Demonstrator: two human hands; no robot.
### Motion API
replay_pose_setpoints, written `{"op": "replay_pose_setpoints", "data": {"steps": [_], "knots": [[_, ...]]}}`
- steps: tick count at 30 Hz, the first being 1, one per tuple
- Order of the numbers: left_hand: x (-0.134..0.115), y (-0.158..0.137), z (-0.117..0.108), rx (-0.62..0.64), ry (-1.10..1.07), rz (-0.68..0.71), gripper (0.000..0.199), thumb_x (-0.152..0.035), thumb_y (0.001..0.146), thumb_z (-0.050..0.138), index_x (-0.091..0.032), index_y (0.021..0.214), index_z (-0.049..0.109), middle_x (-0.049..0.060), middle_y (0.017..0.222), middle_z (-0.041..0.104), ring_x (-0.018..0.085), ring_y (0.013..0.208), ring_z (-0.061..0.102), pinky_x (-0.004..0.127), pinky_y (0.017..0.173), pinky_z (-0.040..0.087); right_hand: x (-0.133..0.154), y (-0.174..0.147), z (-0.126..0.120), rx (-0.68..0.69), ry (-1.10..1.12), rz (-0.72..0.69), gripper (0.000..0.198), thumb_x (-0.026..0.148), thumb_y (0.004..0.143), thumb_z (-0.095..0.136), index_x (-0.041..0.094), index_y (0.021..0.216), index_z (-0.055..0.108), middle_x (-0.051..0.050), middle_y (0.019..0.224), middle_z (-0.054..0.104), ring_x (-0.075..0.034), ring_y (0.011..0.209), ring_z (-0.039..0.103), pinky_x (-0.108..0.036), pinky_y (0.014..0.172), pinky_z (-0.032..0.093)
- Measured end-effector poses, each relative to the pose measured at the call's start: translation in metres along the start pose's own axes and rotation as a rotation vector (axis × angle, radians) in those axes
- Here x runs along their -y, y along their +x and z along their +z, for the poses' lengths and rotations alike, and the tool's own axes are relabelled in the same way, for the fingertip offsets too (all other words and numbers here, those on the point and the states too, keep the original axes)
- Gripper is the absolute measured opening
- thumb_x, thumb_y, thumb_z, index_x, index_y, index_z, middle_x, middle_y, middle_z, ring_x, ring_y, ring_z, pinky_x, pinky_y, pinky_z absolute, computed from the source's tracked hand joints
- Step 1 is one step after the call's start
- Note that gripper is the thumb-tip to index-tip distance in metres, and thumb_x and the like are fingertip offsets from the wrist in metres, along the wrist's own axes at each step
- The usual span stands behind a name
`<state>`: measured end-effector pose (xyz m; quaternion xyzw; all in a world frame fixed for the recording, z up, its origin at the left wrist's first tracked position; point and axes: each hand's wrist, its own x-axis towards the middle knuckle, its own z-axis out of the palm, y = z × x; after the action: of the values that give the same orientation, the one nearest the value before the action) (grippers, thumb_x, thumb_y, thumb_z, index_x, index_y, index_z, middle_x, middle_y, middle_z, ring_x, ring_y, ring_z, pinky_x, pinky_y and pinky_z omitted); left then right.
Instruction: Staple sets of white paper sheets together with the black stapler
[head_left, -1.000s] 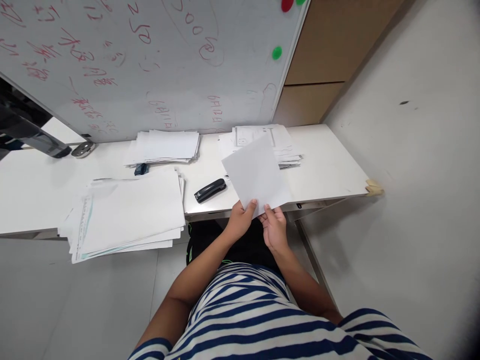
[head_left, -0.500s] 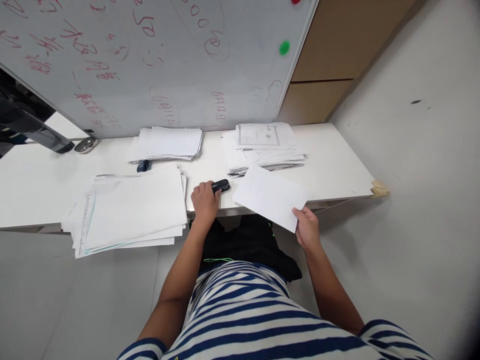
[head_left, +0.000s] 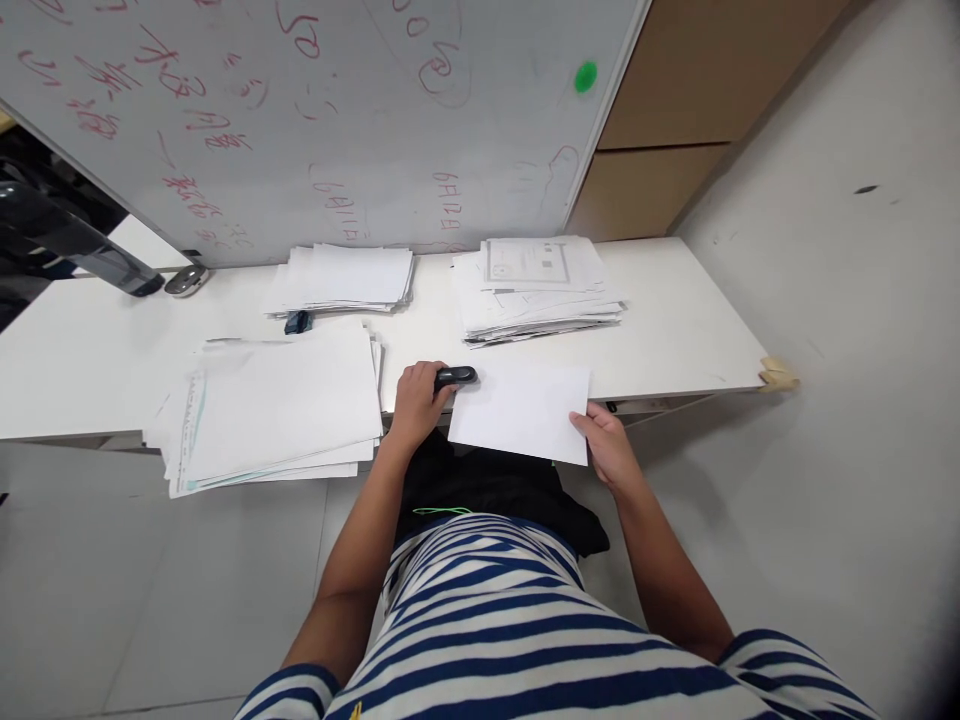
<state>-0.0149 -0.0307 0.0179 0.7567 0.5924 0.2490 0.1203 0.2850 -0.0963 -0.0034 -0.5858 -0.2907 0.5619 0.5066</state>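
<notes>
My left hand (head_left: 420, 402) is closed round a black stapler (head_left: 456, 376) at the front edge of the desk. The stapler's nose points right, at the upper left corner of a white sheet of paper (head_left: 519, 412). Whether that corner sits inside the jaw, I cannot tell. My right hand (head_left: 606, 438) pinches the sheet at its right edge, thumb on top. The sheet lies nearly level and overhangs the desk edge. Left of my left hand is a large stack of paper (head_left: 285, 405), also jutting past the edge.
A smaller paper stack (head_left: 349, 275) stands at the back, with a small dark object (head_left: 298, 322) before it. Another stack (head_left: 540, 300) with a printed certificate on top lies back right. A whiteboard (head_left: 360, 130) rises behind the white desk (head_left: 675, 340). A computer mouse (head_left: 187, 281) is at left.
My right hand has swung the sheet from a slant to nearly level, bringing its upper left corner to the stapler. My left hand keeps its grip. The camera view has shifted slightly.
</notes>
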Motion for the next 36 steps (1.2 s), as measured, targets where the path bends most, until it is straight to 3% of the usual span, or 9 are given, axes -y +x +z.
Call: {"op": "replay_pose_setpoints", "data": {"steps": [5, 8, 11, 14, 19, 27, 31, 36], "knots": [[-0.011, 0.0, -0.015, 0.094, 0.009, -0.071, 0.04, -0.047, 0.085, 0.061, -0.024, 0.119, 0.058, 0.009, 0.118, 0.063, 0.029, 0.116, 0.052, 0.048, 0.107, 0.029, 0.006, 0.014, 0.006, 0.021, -0.155, -0.141, 0.036, 0.045, 0.073, 0.072, 0.019, 0.097, 0.072, -0.004, 0.09, 0.077, -0.021, 0.078, 0.069, -0.03, 0.067, 0.052], [-0.024, 0.011, -0.024, 0.082, -0.022, -0.151, 0.046, -0.06, 0.086, 0.054, -0.025, 0.115, 0.059, 0.01, 0.121, 0.064, 0.031, 0.119, 0.053, 0.052, 0.109, 0.023, 0.01, 0.028, 0.004, 0.059, -0.158, -0.183, 0.04, 0.048, 0.075, 0.072, 0.02, 0.103, 0.071, -0.003, 0.092, 0.077, -0.02, 0.08, 0.07, -0.03, 0.069, 0.053], [-0.037, 0.035, -0.024, 0.018, -0.044, -0.201, 0.042, -0.059, 0.092, 0.041, -0.023, 0.095, 0.062, 0.009, 0.1, 0.07, 0.028, 0.098, 0.061, 0.046, 0.096, 0.035, 0.017, 0.04, 0.003, 0.082, -0.14, -0.131, 0.045, 0.048, 0.072, 0.075, 0.02, 0.107, 0.07, -0.003, 0.086, 0.076, -0.02, 0.073, 0.07, -0.03, 0.066, 0.054], [-0.044, 0.06, -0.013, 0.047, -0.006, -0.251, 0.046, -0.056, 0.094, 0.035, -0.022, 0.071, 0.057, 0.007, 0.067, 0.063, 0.026, 0.071, 0.061, 0.039, 0.076, 0.039, 0.028, 0.047, 0.005, 0.093, -0.178, -0.138, 0.046, 0.047, 0.07, 0.076, 0.019, 0.107, 0.07, -0.004, 0.08, 0.076, -0.019, 0.067, 0.069, -0.03, 0.06, 0.053], [-0.04, 0.077, 0.007, 0.155, 0.048, -0.296, 0.05, -0.053, 0.094, 0.034, -0.022, 0.056, 0.049, 0.009, 0.059, 0.058, 0.026, 0.062, 0.058, 0.036, 0.064, 0.036, 0.045, 0.062, 0.004, 0.188, -0.264, -0.213, 0.04, 0.044, 0.071, 0.076, 0.02, 0.103, 0.071, -0.003, 0.08, 0.076, -0.017, 0.065, 0.067, -0.027, 0.057, 0.051], [-0.032, 0.079, 0.013, 0.199, -0.018, -0.342, 0.047, -0.05, 0.09, 0.044, -0.022, 0.054, 0.049, 0.009, 0.057, 0.057, 0.027, 0.066, 0.059, 0.037, 0.067, 0.038, 0.047, 0.077, -0.003, 0.258, -0.217, -0.133, 0.039, 0.044, 0.071, 0.078, 0.018, 0.099, 0.072, -0.001, 0.073, 0.073, -0.015, 0.06, 0.064, -0.026, 0.055, 0.05], [-0.036, 0.083, 0.017, 0.242, 0.051, -0.358, 0.042, -0.047, 0.091, 0.044, -0.021, 0.06, 0.055, 0.01, 0.063, 0.059, 0.029, 0.072, 0.061, 0.038, 0.072, 0.038, 0.047, 0.076, -0.002, 0.225, -0.183, -0.119, 0.044, 0.044, 0.072, 0.078, 0.019, 0.108, 0.073, -0.001, 0.074, 0.074, -0.016, 0.061, 0.066, -0.028, 0.057, 0.051], [-0.041, 0.084, 0.016, 0.311, 0.18, -0.331, 0.04, -0.041, 0.094, 0.038, -0.02, 0.065, 0.056, 0.009, 0.067, 0.062, 0.025, 0.068, 0.059, 0.034, 0.066, 0.037, 0.051, 0.076, -0.004, 0.197, -0.167, -0.088, 0.043, 0.041, 0.072, 0.079, 0.02, 0.109, 0.073, -0.002, 0.075, 0.074, -0.018, 0.064, 0.068, -0.029, 0.058, 0.054]]}}
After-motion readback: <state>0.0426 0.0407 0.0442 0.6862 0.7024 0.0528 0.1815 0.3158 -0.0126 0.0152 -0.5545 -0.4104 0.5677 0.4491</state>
